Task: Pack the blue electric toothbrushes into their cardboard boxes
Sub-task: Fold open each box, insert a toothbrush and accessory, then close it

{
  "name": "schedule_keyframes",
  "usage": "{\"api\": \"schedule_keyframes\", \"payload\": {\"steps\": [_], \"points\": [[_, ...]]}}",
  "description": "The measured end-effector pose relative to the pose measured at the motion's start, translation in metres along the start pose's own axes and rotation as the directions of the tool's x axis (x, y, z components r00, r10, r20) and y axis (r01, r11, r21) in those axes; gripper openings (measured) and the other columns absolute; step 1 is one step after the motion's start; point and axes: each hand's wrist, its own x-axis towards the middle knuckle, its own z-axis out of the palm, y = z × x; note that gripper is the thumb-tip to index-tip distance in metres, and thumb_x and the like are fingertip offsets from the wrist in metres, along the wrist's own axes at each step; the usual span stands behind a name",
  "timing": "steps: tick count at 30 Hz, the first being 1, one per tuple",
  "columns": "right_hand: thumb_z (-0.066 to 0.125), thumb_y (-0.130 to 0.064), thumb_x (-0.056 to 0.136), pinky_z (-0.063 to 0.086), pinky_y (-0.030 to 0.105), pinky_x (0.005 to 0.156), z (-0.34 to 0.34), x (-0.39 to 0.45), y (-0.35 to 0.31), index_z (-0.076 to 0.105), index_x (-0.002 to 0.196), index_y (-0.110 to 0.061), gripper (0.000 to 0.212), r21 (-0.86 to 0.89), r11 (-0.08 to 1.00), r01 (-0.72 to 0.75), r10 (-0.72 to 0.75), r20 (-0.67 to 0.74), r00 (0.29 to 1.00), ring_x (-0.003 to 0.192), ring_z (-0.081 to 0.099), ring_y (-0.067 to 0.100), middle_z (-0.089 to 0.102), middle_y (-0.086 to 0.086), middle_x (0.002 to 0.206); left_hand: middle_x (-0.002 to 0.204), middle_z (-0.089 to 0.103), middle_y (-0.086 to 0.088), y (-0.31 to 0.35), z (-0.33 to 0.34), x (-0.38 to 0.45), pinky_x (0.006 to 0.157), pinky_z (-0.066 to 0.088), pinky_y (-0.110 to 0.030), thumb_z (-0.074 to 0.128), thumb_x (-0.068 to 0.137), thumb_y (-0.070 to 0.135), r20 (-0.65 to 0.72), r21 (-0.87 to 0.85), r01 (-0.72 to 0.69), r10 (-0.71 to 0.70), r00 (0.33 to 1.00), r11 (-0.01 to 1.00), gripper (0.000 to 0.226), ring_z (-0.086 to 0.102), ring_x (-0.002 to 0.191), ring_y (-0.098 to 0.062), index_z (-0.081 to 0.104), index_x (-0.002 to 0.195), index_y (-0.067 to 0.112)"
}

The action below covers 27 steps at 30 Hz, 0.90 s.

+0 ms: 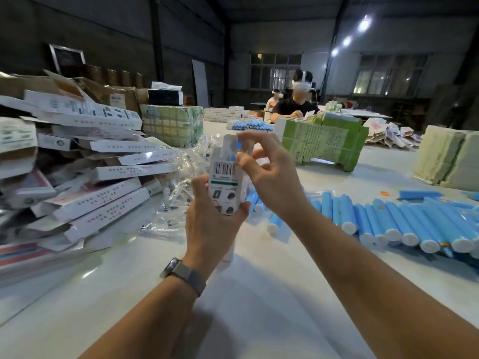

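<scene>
One view only, head-worn, looking forward and down across the broad white worktable (272, 294). Both forearms reach in from the bottom edge, close to the lens; beyond the table, the dim warehouse stretches far.

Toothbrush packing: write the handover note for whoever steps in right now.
Left hand: grips the box upright, top flap open.
Right hand: fingers pinch the toothbrush at the box mouth; it is mostly inside.
Supplies: loose toothbrushes lie in a row on the table to the right; boxes are piled on the left.
Done: this toothbrush is nearly seated.
Left: push it home, close the flap, then box the row.
</scene>
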Motion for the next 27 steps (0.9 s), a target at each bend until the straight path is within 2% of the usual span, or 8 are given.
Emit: {"api": "schedule_keyframes", "payload": {"steps": [3, 7, 9, 11, 13, 18, 21, 27], "points": [[0.062, -0.026, 0.093, 0.051, 0.025, 0.071, 0.013, 0.0, 0.01, 0.063, 0.092, -0.018, 0.008, -0.009, 1.0, 0.027, -0.026, 0.025, 0.999, 0.091, 0.055, 0.01, 0.052, -0.006, 0.104, 0.093, 0.06, 0.013, -0.005, -0.007, 0.006, 0.06, 0.058, -0.042, 0.086, 0.073, 0.02, -0.082, 0.055, -0.041, 0.045, 0.996, 0.998, 0.068, 0.068, 0.08, -0.024, 0.029, 0.108, 0.03], [0.05, -0.022, 0.095, 0.055, 0.026, 0.068, 0.035, 0.0, 0.026, 0.061, 0.111, -0.03, 0.021, 0.394, 0.889, -0.233, 0.281, -0.067, 0.957, 0.081, 0.062, 0.009, 0.062, -0.006, 0.1, 0.106, 0.056, 0.007, -0.011, -0.02, 0.02, 0.071, 0.06, -0.045, 0.085, 0.076, 0.021, -0.253, 0.03, 0.022, -0.014, 0.967, 0.999, 0.068, 0.065, 0.088, -0.023, 0.028, 0.112, 0.029], [0.053, -0.015, 0.096, 0.056, 0.037, 0.084, 0.049, -0.001, 0.042, 0.062, 0.12, -0.02, 0.026, 0.014, 0.954, -0.299, 0.293, 0.154, 0.944, 0.087, 0.063, 0.012, 0.066, -0.001, 0.103, 0.113, 0.058, 0.0, -0.013, -0.025, 0.024, 0.075, 0.058, -0.041, 0.084, 0.077, 0.022, -0.312, 0.026, 0.021, -0.012, 0.95, 0.999, 0.069, 0.061, 0.095, -0.021, 0.028, 0.117, 0.029], [0.06, -0.019, 0.094, 0.048, 0.041, 0.1, 0.069, -0.01, 0.056, 0.061, 0.129, -0.022, 0.035, -0.414, 0.908, -0.063, 0.285, 0.5, 0.818, 0.109, 0.059, 0.02, 0.064, 0.002, 0.121, 0.124, 0.059, -0.01, -0.014, -0.027, 0.025, 0.079, 0.058, -0.042, 0.083, 0.079, 0.023, -0.337, 0.017, 0.027, -0.02, 0.941, 0.999, 0.071, 0.061, 0.105, -0.025, 0.029, 0.126, 0.025], [0.059, -0.03, 0.091, 0.046, 0.041, 0.097, 0.086, -0.019, 0.06, 0.062, 0.125, -0.031, 0.034, -0.532, 0.84, 0.104, 0.312, 0.631, 0.711, 0.116, 0.053, 0.024, 0.061, 0.0, 0.126, 0.129, 0.057, -0.012, -0.015, -0.027, 0.026, 0.081, 0.059, -0.049, 0.081, 0.082, 0.022, -0.348, 0.011, 0.026, -0.02, 0.937, 1.0, 0.07, 0.061, 0.11, -0.029, 0.031, 0.131, 0.02], [0.06, -0.027, 0.088, 0.048, 0.035, 0.075, 0.094, -0.018, 0.055, 0.067, 0.084, -0.026, 0.008, -0.514, 0.855, 0.067, 0.285, 0.574, 0.768, 0.088, 0.058, 0.024, 0.065, 0.002, 0.096, 0.128, 0.055, -0.006, -0.013, -0.024, 0.026, 0.079, 0.06, -0.04, 0.079, 0.084, 0.019, -0.332, -0.007, -0.029, 0.025, 0.943, 1.0, 0.065, 0.061, 0.111, -0.027, 0.028, 0.12, 0.034], [0.061, -0.02, 0.093, 0.054, 0.034, 0.077, 0.07, -0.006, 0.049, 0.071, 0.093, -0.013, 0.013, -0.389, 0.913, -0.12, 0.292, 0.422, 0.858, 0.081, 0.062, 0.019, 0.069, 0.003, 0.091, 0.121, 0.051, 0.004, -0.011, -0.021, 0.024, 0.07, 0.055, -0.013, 0.079, 0.083, 0.012, -0.285, -0.092, -0.07, 0.041, 0.958, 0.993, 0.064, 0.06, 0.101, -0.012, 0.029, 0.117, 0.035], [0.059, -0.011, 0.083, 0.037, 0.019, 0.045, -0.027, 0.018, 0.0, 0.074, 0.08, -0.019, 0.018, 0.333, 0.905, -0.265, 0.271, 0.028, 0.962, 0.05, 0.041, 0.009, 0.061, -0.003, 0.062, 0.108, 0.051, 0.026, -0.011, -0.008, 0.011, 0.061, 0.056, -0.016, 0.078, 0.072, -0.001, -0.112, -0.149, -0.099, 0.083, 0.99, 0.984, 0.078, 0.061, 0.092, 0.007, 0.031, 0.124, 0.033]]}}
